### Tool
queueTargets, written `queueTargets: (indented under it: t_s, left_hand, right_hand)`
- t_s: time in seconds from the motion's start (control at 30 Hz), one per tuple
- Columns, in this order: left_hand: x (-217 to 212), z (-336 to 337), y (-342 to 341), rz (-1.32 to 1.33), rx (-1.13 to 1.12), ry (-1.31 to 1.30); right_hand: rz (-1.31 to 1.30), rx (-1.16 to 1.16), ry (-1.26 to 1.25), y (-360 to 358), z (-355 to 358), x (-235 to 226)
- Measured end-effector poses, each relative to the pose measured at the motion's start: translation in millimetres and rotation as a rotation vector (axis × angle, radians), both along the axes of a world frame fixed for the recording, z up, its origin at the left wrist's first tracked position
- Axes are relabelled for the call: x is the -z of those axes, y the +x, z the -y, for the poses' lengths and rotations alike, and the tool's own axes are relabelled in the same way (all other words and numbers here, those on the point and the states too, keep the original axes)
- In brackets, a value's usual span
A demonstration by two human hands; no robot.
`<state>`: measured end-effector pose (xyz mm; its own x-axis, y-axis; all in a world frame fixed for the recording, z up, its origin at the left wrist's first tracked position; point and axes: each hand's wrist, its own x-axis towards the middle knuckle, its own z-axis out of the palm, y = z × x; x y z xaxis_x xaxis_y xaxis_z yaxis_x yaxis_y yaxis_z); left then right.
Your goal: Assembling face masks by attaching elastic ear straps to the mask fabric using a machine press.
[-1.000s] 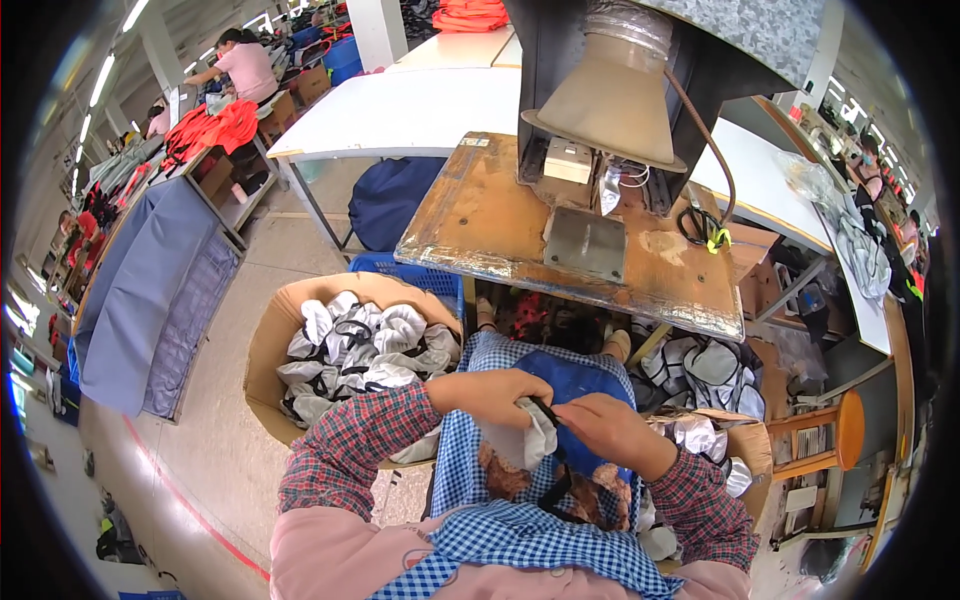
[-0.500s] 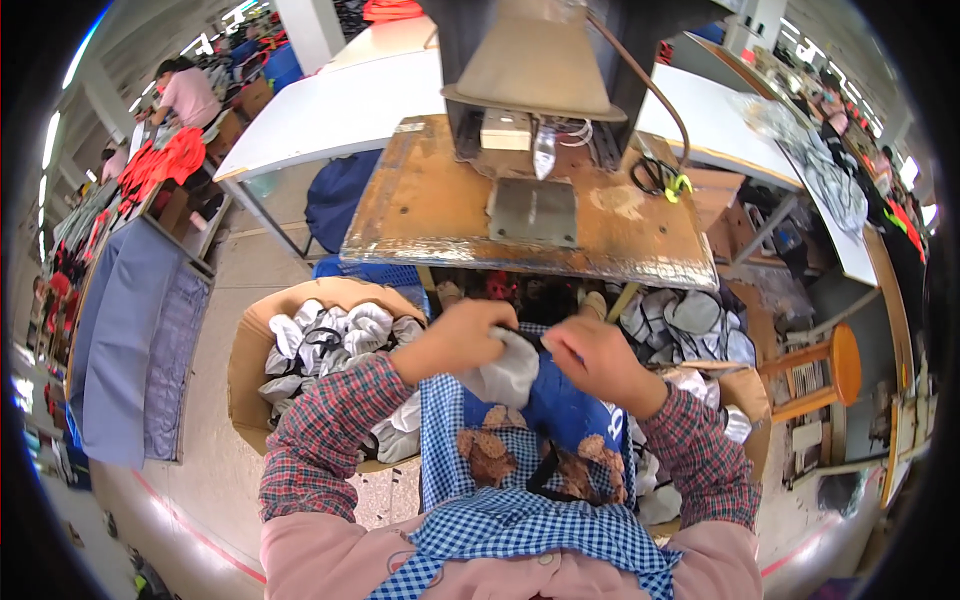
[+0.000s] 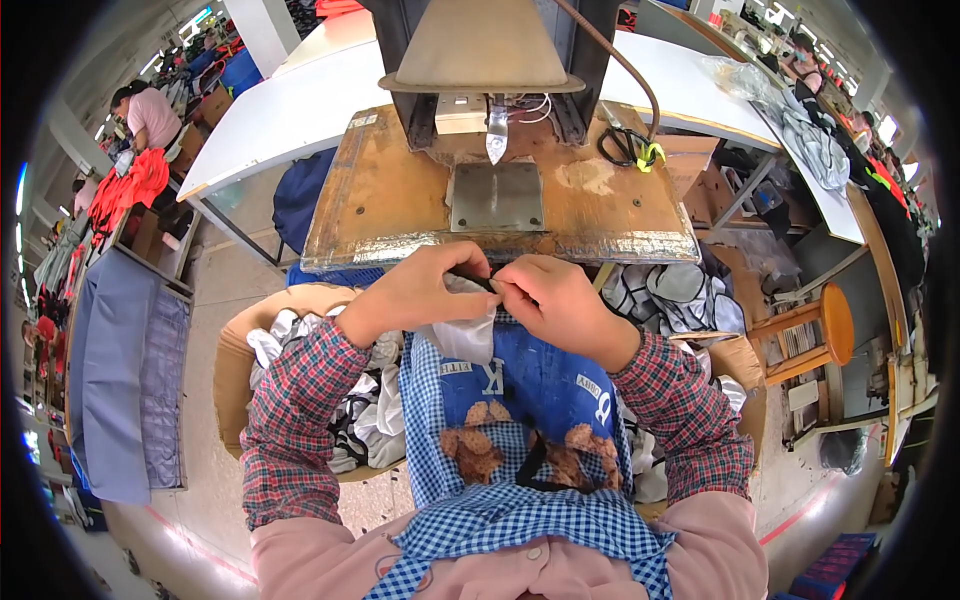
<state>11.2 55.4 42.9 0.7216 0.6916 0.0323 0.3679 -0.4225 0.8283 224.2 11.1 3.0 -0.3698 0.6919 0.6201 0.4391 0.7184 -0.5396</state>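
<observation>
Both hands have risen to the table [image 3: 400, 215] edge; left hand [image 3: 425, 292] and right hand [image 3: 555, 300] fingers pinch the white fabric piece [image 3: 462, 330], which hangs toward 6 o'clock.

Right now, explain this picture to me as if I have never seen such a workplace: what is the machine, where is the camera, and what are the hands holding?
The camera sits on the person's head and looks down, so the plaid-sleeved forearms come in from below. The left hand and right hand pinch a small white fabric piece with a thin dark strip between them. Ahead is a worn wooden bench with a metal plate under the machine's pointed tip. A cardboard box of fabric pieces stands at the left.
</observation>
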Motion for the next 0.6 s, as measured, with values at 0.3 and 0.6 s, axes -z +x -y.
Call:
queueTargets:
  t_s: [0.3,0.6]
  left_hand:
    - [11,-19,-4,-0.077,-0.092,0.105]
    - [4,-76,-1,0.026,-0.26,-0.207]
  right_hand:
    - [-0.107,0.041,-0.088,7,-11,-1]
    - [-0.257,0.118,-0.241,4,-49,-6]
